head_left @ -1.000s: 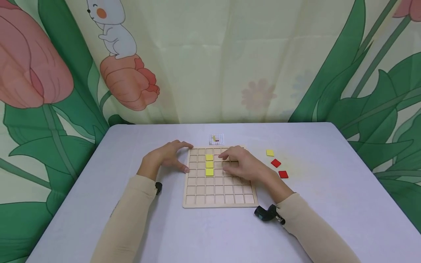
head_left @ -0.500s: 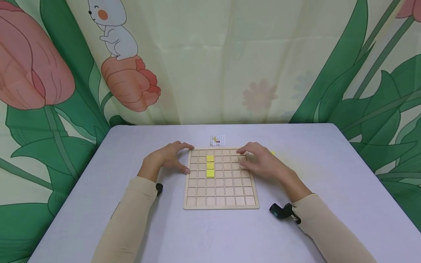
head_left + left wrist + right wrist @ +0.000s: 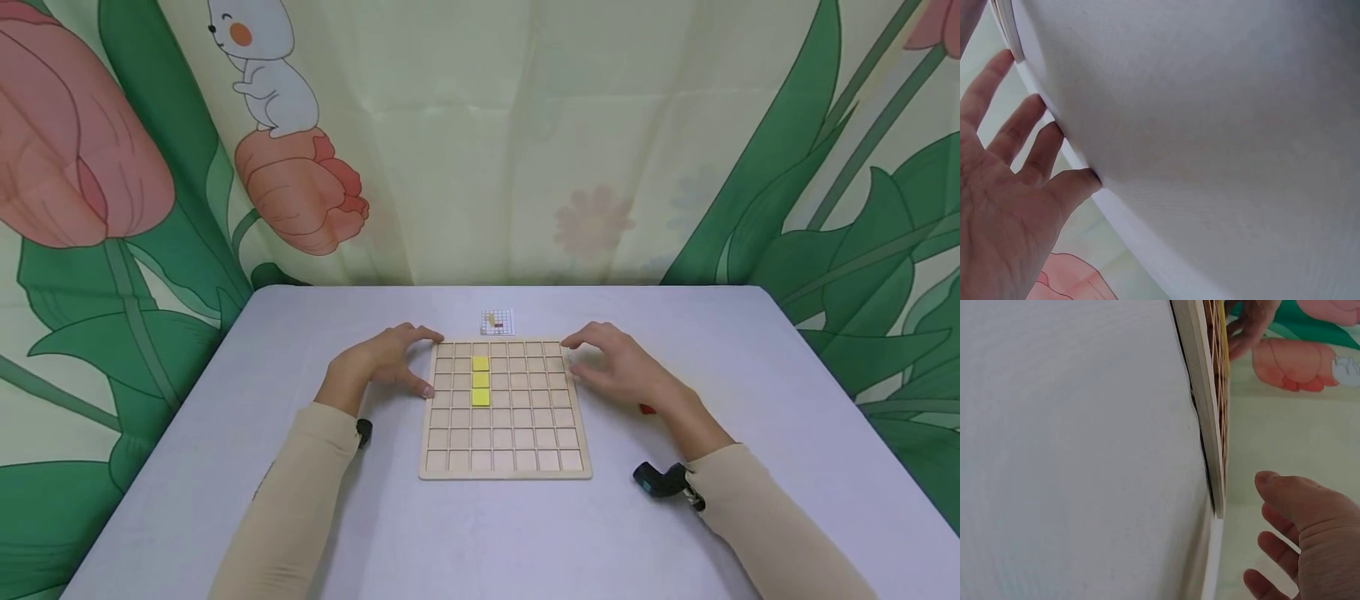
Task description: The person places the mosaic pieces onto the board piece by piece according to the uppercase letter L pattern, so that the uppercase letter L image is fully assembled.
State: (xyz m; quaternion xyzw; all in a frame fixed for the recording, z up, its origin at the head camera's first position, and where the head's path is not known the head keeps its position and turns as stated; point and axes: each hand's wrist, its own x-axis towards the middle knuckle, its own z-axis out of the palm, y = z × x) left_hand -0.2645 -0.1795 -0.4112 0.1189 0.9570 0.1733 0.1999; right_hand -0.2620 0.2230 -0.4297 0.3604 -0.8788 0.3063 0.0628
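Observation:
In the head view a square wooden grid board (image 3: 525, 417) lies on the table, with a column of yellow tiles (image 3: 481, 380) in its upper left part. My left hand (image 3: 382, 358) is at the board's left edge, thumb and fingers spread, fingertips touching the edge near the top corner. The left wrist view shows this left hand's palm (image 3: 1004, 200) with fingers apart. My right hand (image 3: 626, 362) hovers by the board's upper right corner, thumb and fingers parted around nothing. From the right wrist, that hand (image 3: 1316, 531) appears raised past the board's corner (image 3: 1210, 437). A red tile (image 3: 647, 409) peeks out under it.
A small printed card (image 3: 497, 322) with a coloured grid pattern lies just beyond the board's far edge. White cloth covers the table (image 3: 495, 533). Behind it hangs a patterned curtain (image 3: 465, 167) with flowers and an animal.
My right hand has moved right, from above the board to its right edge. It now hides most of the loose tiles that lay there. My left hand has stayed at the left edge.

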